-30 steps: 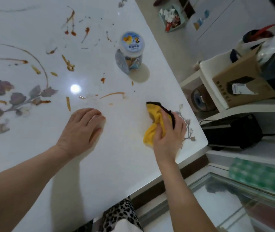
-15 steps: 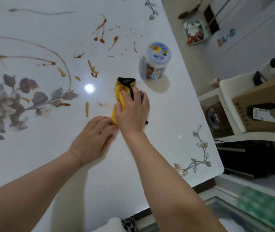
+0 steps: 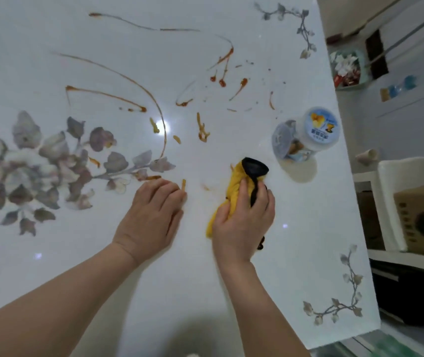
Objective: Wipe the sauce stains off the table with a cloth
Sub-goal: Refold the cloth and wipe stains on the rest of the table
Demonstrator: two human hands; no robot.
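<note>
Right hand [image 3: 243, 222] clenched on a bunched yellow cloth [image 3: 234, 186] with black trim, pressing it to the white table [image 3: 231, 279] just below-left of a lidded jar [image 3: 306, 135]. Left hand [image 3: 151, 217] lies flat and released on the tabletop, palm down, grasping nothing, fingertips beside a short orange streak. Sauce stains [image 3: 203, 127] in orange-red lines, drips and dabs spread over the far surface, above both hands. A faint smear sits between the hands. Printed flower pattern [image 3: 38, 163] at left.
</note>
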